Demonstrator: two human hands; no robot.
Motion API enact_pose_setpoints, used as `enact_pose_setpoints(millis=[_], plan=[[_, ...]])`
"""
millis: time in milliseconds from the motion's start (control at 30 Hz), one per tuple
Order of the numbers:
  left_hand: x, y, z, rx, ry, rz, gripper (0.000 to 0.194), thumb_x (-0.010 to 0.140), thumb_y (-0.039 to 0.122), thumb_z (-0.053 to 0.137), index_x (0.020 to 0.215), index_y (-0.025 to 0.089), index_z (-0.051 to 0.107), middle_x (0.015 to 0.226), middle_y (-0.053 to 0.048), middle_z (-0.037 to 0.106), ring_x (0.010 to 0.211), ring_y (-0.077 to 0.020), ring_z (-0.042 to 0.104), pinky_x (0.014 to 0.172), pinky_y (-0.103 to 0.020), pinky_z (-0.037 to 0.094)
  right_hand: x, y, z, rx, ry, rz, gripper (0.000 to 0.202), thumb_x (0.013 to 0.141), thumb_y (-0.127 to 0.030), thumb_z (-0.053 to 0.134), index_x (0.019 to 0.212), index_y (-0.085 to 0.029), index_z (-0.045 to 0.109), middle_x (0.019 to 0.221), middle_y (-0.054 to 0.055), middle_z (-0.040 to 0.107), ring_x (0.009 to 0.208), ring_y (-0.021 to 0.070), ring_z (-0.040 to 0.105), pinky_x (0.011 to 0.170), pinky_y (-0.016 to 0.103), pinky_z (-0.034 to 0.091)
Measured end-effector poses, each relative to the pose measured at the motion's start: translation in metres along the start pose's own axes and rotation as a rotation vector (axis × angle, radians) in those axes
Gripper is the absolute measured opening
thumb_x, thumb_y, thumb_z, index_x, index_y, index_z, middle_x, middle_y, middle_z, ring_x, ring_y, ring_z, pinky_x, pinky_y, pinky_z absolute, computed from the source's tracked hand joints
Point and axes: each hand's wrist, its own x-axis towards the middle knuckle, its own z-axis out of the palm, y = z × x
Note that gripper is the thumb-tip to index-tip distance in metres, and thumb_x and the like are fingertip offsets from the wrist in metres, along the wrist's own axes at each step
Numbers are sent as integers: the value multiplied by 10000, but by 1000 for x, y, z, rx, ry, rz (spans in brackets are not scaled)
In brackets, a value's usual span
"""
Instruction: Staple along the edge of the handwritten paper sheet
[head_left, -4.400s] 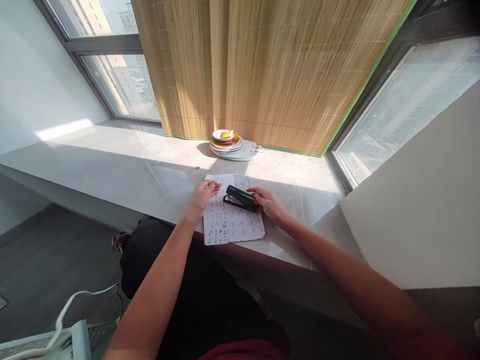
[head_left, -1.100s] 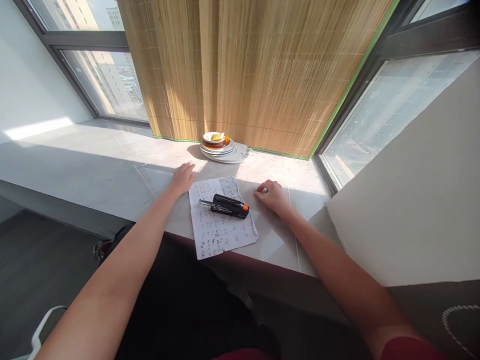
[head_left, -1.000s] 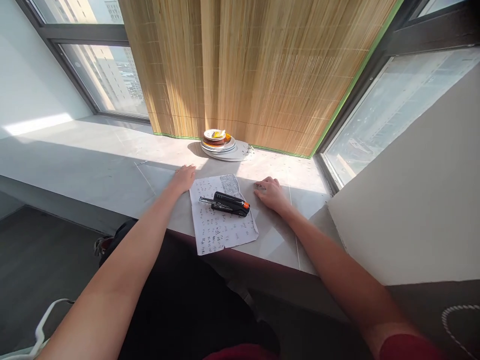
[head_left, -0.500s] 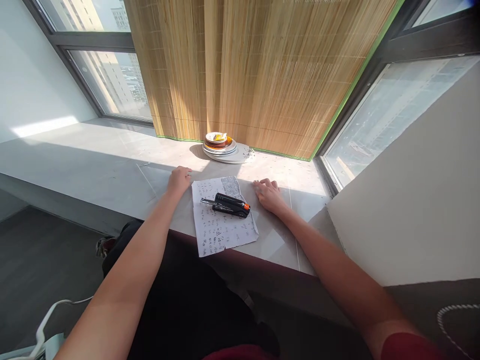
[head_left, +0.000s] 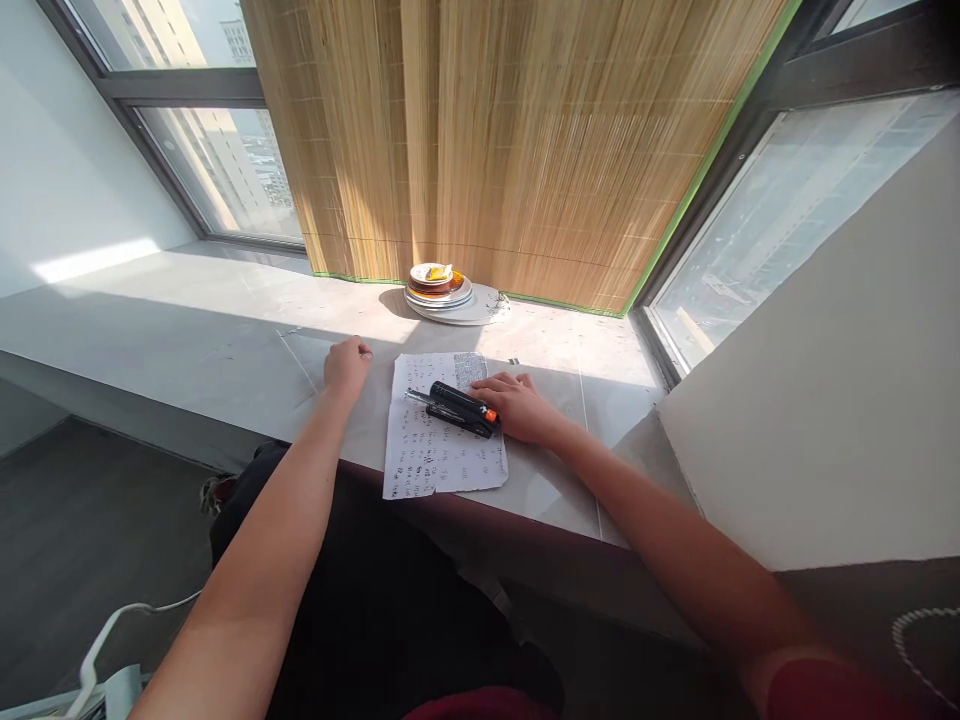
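My left hand point(head_left: 347, 368) rests on the pale sill, left of a handwritten sheet of paper point(head_left: 409, 465) and apart from it. Its fingers are curled closed; whether anything is inside is hidden. My right hand point(head_left: 519, 408) lies at the sheet's right edge with fingers stretched out. Those fingertips reach over the paper beside a black hand tool point(head_left: 461, 402) with an orange end, close to or touching it. A slimmer black piece point(head_left: 454, 418) with a silvery shaft lies alongside; I cannot tell whether the two are joined. Two tiny dark bits point(head_left: 514, 361) lie beyond my right hand.
Stacked plates and small dishes point(head_left: 439, 300) stand at the back of the sill point(head_left: 225, 320), against a bamboo blind point(head_left: 480, 150). Windows flank the blind. A white wall point(head_left: 840, 400) closes the right side. The sill's front edge runs just above my lap.
My right hand has moved left onto the paper's edge, by the black tool. My left hand has shifted slightly left, away from the sheet. The paper has turned a little clockwise, straighter now.
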Motion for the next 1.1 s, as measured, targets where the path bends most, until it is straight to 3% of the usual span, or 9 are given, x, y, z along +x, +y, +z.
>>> enact_pose_setpoints(millis=[67,167,333,433,567,667,867,1000,1100], plan=[[-6,7,-1,-130,26,48,114,917,90,602,919,201,623,988,-100,759,936,-297,707,816,-378,543,1,2,1,-5,27,33,361,1043,-168,504,1272,-276,762,1361,101,728,1208,319,612,993,514,405],[-17,22,2,-495,3,100,88,946,130,540,977,212,554,862,-34,709,680,-181,628,630,-272,471,2,6,5,53,42,70,384,1016,-113,487,1209,-270,779,1315,82,737,1193,295,623,991,484,426],[-34,45,9,-1012,-243,150,159,898,306,615,980,178,660,687,32,448,529,-121,400,494,-224,330,4,8,10,109,50,49,397,1032,-122,473,1260,-283,755,1429,68,691,1305,284,611,1037,476,445],[-41,52,7,-1107,-343,205,276,907,411,668,1022,165,721,715,19,453,554,-120,409,495,-227,335,5,7,11,72,72,59,390,1051,-144,475,1280,-298,750,1441,63,693,1331,292,608,1039,483,448],[-45,55,-1,-966,-303,403,382,969,498,669,1132,170,776,891,-52,640,640,-128,520,591,-254,449,5,9,14,80,87,78,387,1049,-153,483,1271,-309,759,1427,58,705,1326,296,612,1015,478,469],[-46,51,-7,-786,-349,502,410,926,494,758,1188,179,785,995,-95,748,758,-186,653,745,-322,540,5,8,13,103,103,85,390,1023,-134,499,1252,-299,768,1396,62,724,1300,304,624,1011,498,480],[-44,39,-10,-589,-482,616,247,876,451,812,985,229,828,1022,-91,787,990,-286,723,895,-377,541,4,-13,4,367,363,82,297,1075,-320,524,1262,-245,742,1204,82,782,1119,270,686,1009,467,514],[-43,38,-10,-519,-587,680,226,915,451,750,1003,252,811,1078,-76,775,1040,-289,701,898,-367,543,3,-28,1,423,221,-43,364,1083,-439,537,1330,-228,700,1187,89,773,1070,269,668,962,435,510],[-43,39,-11,-495,-655,656,267,915,480,733,1012,238,791,1083,-81,765,1035,-297,691,864,-362,545,4,-31,3,399,187,-53,370,1081,-453,537,1294,-203,708,1111,95,770,1021,265,657,932,413,497]])
